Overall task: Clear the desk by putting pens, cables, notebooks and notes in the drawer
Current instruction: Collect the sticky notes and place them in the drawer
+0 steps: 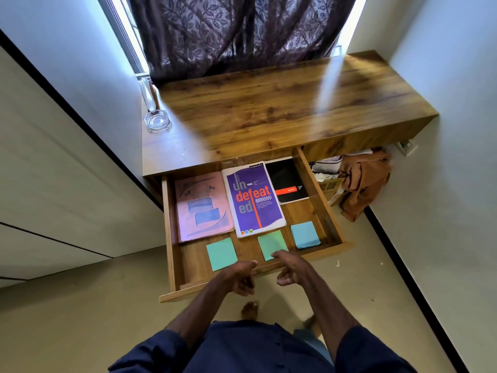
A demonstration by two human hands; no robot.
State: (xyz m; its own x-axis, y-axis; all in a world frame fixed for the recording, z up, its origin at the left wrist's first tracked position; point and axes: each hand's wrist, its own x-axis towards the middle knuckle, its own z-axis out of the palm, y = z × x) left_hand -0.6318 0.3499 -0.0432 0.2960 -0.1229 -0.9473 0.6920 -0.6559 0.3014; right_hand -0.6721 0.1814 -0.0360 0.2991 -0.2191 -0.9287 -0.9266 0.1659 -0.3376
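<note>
The wooden drawer (321,195) is pulled out from under the desk (269,109). Inside lie a pink notebook (203,208), a purple notebook (254,199) and a black notebook (286,180). In front of them sit a teal sticky-note pad (221,253), a green pad (271,242) and a blue pad (305,235). My left hand (240,277) hovers over the drawer's front edge, fingers loosely curled and holding nothing. My right hand (291,269) is beside it, its fingertips at the near edge of the green pad, also holding nothing.
A glass ashtray (156,120) and a clear vase (149,94) stand at the desk's back left corner. A dark curtain (236,33) hangs behind. Brown cloth (361,181) lies heaped under the desk at right. A cabinet (53,157) stands at left.
</note>
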